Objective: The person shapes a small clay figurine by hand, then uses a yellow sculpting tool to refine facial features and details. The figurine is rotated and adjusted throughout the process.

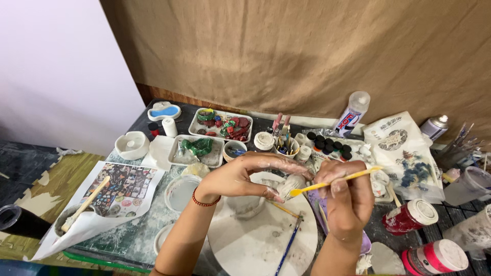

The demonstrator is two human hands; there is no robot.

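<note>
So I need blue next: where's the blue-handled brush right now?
In the head view, the blue-handled brush lies on the round white board, low in the middle, between the two forearms and below the right hand.

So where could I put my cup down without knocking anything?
The near half of the round white board, left of the blue brush, is bare. The marbled mat below the printed sheet is open too. The back row of trays and paint pots is packed.

Both forearms reach forward, hands close together: left hand (240, 176) curls palm-down, fingers (286, 166) arched; right hand (348, 197) is closed in a pinch.
</note>
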